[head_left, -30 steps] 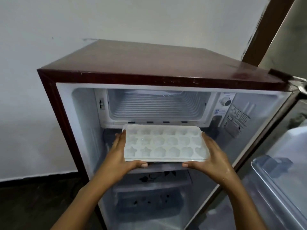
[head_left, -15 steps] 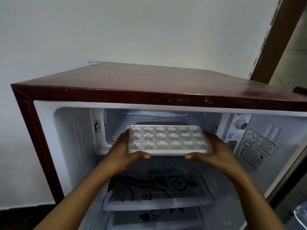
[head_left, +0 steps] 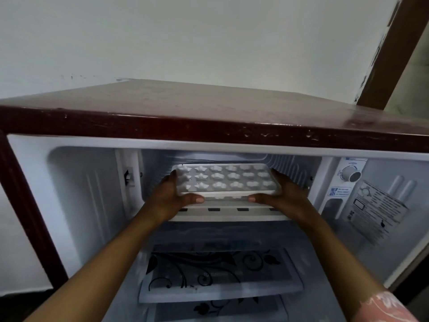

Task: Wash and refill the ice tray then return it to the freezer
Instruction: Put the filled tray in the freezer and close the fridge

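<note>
A white ice tray (head_left: 226,180) with star-shaped cells is held level at the mouth of the freezer compartment (head_left: 290,168), its far half inside the opening. My left hand (head_left: 173,196) grips the tray's left end, thumb on the near edge. My right hand (head_left: 282,194) grips the right end the same way. The tray hovers just above the compartment's white front lip (head_left: 229,211). The cells look filled; whether with water I cannot tell.
The small fridge has a dark red top (head_left: 209,105) just above the opening. A thermostat knob (head_left: 350,175) and labels sit right of the freezer. Glass shelves with a black floral print (head_left: 218,273) lie below my arms.
Both hands raised the tray from below the freezer opening and pushed it forward into the compartment mouth. My head moved closer and lower, and the open door left the view.
</note>
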